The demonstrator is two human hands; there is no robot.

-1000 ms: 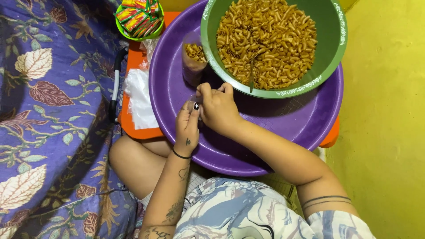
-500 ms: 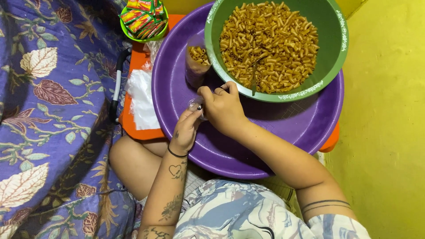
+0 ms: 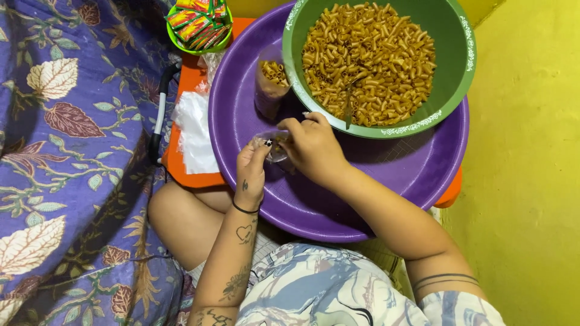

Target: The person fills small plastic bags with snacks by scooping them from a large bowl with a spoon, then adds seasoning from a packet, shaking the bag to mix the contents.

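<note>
Small clear bag [image 3: 277,147] pinched between both hands over the purple basin [image 3: 254,121].

Held by left hand [image 3: 251,166] and right hand [image 3: 314,148], at seven o'clock from the green bowl [image 3: 459,60]; contents largely hidden by fingers.

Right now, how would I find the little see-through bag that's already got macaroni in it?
Start at the big purple basin. Against its left inner side, beside the green bowl heaped with macaroni, stands the filled clear bag. It stands by itself, untouched, while the other small bag is pinched between both hands.
</note>
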